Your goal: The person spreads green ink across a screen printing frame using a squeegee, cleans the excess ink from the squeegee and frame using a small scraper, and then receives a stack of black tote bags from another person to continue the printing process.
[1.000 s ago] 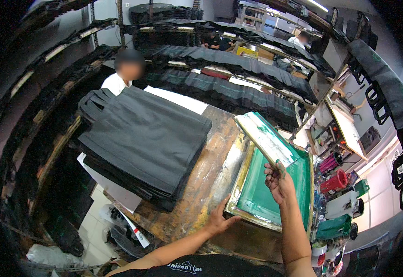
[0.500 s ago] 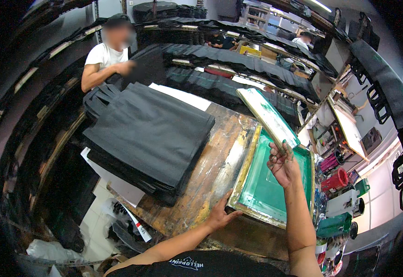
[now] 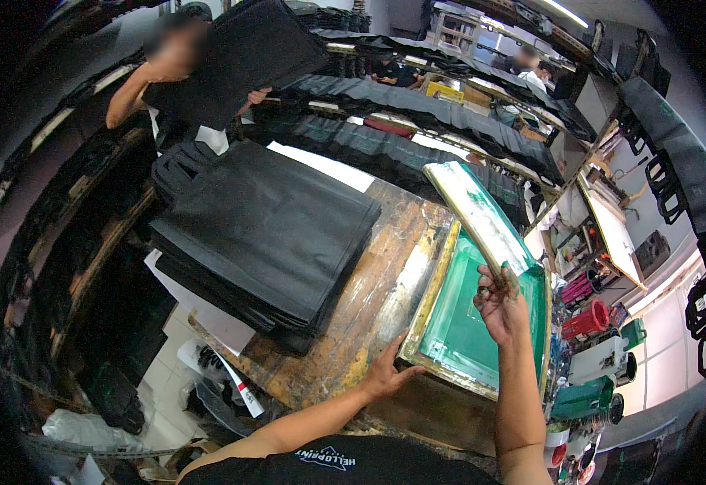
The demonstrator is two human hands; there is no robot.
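Note:
A screen-printing frame (image 3: 431, 311) with green mesh and ink-smeared edges lies on the wooden table, in front of me to the right. My left hand (image 3: 387, 373) rests against its near left corner, thumb and fingers spread apart. Over the far part of the frame, a long squeegee (image 3: 473, 212), pale and streaked with green ink, stands tilted. Its lower end is between the curled, ink-stained fingers of my right hand (image 3: 501, 307). A thick stack of black bags (image 3: 268, 230) lies left of the frame.
Across the table, a co-worker (image 3: 131, 101) holds up a black bag (image 3: 248, 56). Shelves (image 3: 418, 101) draped with black bags curve behind. Green (image 3: 583, 396) and red containers (image 3: 586, 319) crowd the right side. The worn wooden table (image 3: 369, 279) shows between stack and frame.
The co-worker has raised a black bag and leaned left. The squeegee has shifted slightly down and right with my right hand. My left hand stays at the frame's corner.

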